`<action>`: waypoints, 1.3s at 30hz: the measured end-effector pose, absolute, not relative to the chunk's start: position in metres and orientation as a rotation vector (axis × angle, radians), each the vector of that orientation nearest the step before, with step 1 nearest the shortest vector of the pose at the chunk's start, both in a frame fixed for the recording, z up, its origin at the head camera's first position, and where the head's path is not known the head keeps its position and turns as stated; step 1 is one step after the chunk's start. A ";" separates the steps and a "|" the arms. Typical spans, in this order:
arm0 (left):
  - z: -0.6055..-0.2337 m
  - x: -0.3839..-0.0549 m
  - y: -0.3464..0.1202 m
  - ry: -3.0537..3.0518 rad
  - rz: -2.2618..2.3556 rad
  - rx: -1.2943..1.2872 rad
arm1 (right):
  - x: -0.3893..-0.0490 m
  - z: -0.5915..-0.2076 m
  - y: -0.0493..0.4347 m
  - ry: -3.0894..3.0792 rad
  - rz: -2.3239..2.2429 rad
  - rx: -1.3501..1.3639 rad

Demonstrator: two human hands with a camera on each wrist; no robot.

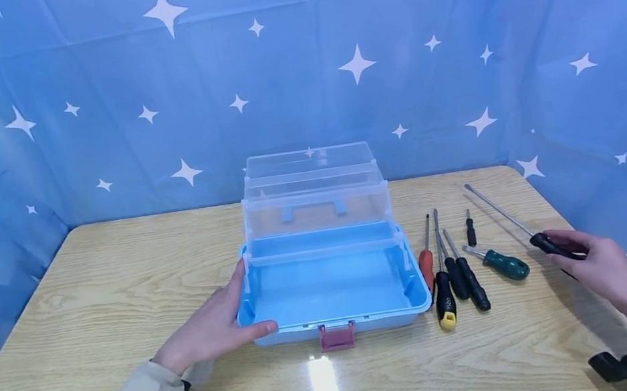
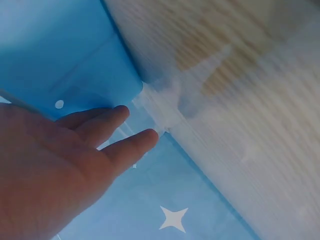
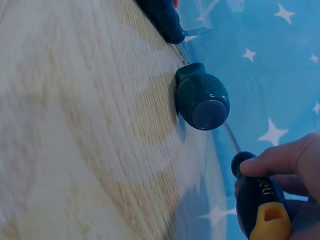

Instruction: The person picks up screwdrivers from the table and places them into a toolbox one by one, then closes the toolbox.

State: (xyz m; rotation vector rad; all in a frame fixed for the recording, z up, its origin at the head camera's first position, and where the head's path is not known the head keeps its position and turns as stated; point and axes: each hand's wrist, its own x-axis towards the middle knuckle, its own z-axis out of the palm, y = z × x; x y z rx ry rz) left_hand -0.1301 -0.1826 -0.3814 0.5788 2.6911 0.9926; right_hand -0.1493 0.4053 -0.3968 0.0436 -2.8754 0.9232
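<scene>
A blue toolbox (image 1: 327,288) with a raised clear lid and trays (image 1: 316,212) stands on the table. My left hand (image 1: 217,321) rests at its left side, thumb over the front left corner and fingers along the side. In the left wrist view the fingers (image 2: 132,147) lie nearly straight against the box. With my right hand (image 1: 600,261) I hold a long screwdriver (image 1: 552,245) by its dark handle, shaft pointing up and left. The right wrist view shows the handle's yellow end (image 3: 271,225) and the thumb on its neck. Nearby lies a stubby green-handled screwdriver (image 1: 506,264).
Right of the box lie several more screwdrivers: one red-handled (image 1: 427,266), one with a yellow end (image 1: 445,297), two black-handled, and a small black one (image 1: 470,231). A pink latch (image 1: 337,336) juts from the box front. A star-patterned blue curtain (image 1: 293,56) surrounds the table.
</scene>
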 end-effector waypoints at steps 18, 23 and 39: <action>-0.385 -0.132 -0.185 2.746 0.905 0.556 | -0.155 -0.390 0.397 -2.883 0.929 0.075; -0.385 -0.131 -0.185 2.737 0.925 0.556 | -0.155 -0.388 0.394 -2.880 0.933 0.070; -0.386 -0.136 -0.186 2.586 1.148 0.515 | -0.157 -0.380 0.388 -2.833 1.044 0.082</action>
